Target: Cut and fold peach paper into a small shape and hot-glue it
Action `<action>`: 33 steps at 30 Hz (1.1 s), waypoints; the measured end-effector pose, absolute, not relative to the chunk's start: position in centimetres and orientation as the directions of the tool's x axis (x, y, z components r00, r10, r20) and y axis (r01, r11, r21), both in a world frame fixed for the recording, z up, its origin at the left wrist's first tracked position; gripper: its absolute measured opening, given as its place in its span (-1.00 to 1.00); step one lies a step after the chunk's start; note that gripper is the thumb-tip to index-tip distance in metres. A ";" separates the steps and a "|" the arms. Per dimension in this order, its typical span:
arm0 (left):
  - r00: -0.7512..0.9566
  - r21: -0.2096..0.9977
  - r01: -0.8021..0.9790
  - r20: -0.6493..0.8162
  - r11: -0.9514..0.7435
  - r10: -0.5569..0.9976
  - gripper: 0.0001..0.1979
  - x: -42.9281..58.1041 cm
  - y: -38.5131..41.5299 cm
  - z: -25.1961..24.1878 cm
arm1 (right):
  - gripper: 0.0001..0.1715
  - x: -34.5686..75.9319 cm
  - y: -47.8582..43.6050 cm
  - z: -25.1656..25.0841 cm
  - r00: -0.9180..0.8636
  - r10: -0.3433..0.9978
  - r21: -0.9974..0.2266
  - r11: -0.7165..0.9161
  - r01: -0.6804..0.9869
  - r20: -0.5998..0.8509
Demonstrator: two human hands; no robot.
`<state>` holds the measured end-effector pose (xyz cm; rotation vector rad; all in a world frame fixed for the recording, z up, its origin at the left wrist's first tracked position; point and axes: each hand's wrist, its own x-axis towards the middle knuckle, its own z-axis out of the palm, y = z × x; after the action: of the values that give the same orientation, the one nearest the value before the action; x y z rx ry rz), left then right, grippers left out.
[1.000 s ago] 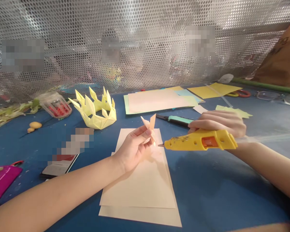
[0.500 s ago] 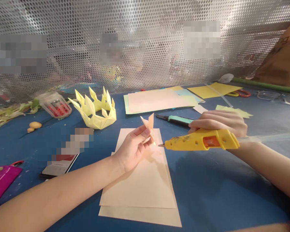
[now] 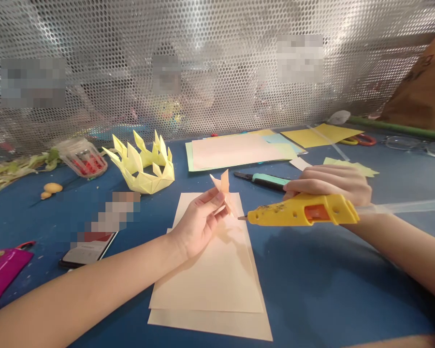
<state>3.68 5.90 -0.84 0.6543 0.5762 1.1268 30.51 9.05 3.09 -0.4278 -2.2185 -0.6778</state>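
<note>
A small folded peach paper piece [image 3: 225, 186] is pinched between the fingers of my left hand [image 3: 199, 220], above peach sheets [image 3: 210, 285] on the blue table. My right hand [image 3: 329, 186] is wrapped round a yellow glue gun [image 3: 282, 211] with a clear glue stick out of its back. The gun's nozzle points left, a short gap from the folded piece's lower tip. Behind the right hand's fingers lies a teal and black cutter [image 3: 268, 181]. A pale yellow folded paper crown [image 3: 148, 176] stands to the left.
Stacked coloured sheets [image 3: 232, 152] lie behind the hands, with yellow paper [image 3: 322, 135], orange-handled scissors [image 3: 366, 140] and glasses [image 3: 402, 143] at the right. A phone [image 3: 90, 251], a magenta case [image 3: 7, 268] and a clear jar [image 3: 85, 159] are at the left. A perforated metal screen stands behind.
The folded paper piece has turned slightly in my left fingers, its upper flap shifting a little left. My right hand and the glue gun look nearly still.
</note>
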 end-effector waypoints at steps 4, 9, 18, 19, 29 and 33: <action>0.318 0.730 -0.623 -0.091 0.280 0.944 -0.68 3.8 5.9 -0.8 | -0.62 30.5 9.1 3.1 -0.659 0.089 0.334 0.807 0.488 0.747; 0.315 0.732 -0.621 -0.093 0.279 0.945 -0.66 3.8 5.8 -0.7 | -0.64 30.2 8.3 3.8 -0.683 0.111 0.333 0.810 0.483 0.722; 0.344 0.758 -0.591 -0.070 0.275 0.936 -0.70 3.8 5.8 -0.7 | -0.66 30.1 8.5 3.6 -0.655 0.092 0.329 0.808 0.490 0.750; 0.349 0.763 -0.586 -0.065 0.272 0.935 -0.71 3.8 5.8 -0.7 | -0.66 30.1 8.6 3.5 -0.650 0.093 0.326 0.807 0.493 0.754; 0.373 0.813 -0.528 -0.037 0.244 0.927 -0.77 3.9 5.9 -1.1 | -0.55 30.1 8.4 3.9 -0.647 0.141 0.310 0.788 0.532 0.749; 0.374 0.819 -0.515 -0.051 0.253 0.926 -0.74 3.9 5.8 -1.1 | -0.60 29.9 7.8 4.5 -0.650 0.179 0.300 0.776 0.555 0.738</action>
<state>3.91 5.83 -1.09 0.8126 0.6084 1.0654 29.90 7.82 4.48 -0.5433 -2.2422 -0.6700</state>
